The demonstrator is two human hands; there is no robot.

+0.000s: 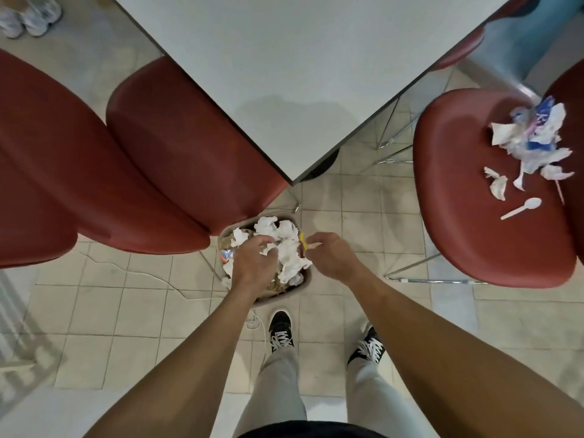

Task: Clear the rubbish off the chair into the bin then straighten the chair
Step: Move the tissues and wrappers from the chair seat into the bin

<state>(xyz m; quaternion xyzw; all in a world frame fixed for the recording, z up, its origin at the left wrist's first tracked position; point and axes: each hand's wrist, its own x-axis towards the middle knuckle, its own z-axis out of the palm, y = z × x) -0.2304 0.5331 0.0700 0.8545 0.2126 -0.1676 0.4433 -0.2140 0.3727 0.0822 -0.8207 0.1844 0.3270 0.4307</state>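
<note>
Both hands hang over the bin on the floor at 6 o'clock — the left hand curls round crumpled white tissue, the right hand pinches a small yellow scrap. At 3 o'clock the red chair carries torn paper and wrappers — and a white plastic spoon. The bench sits at 12.

The bin sits at frame centre, below the table corner. Chairs stand left; the littered chair stands right, holding paper scraps and a spoon.
</note>
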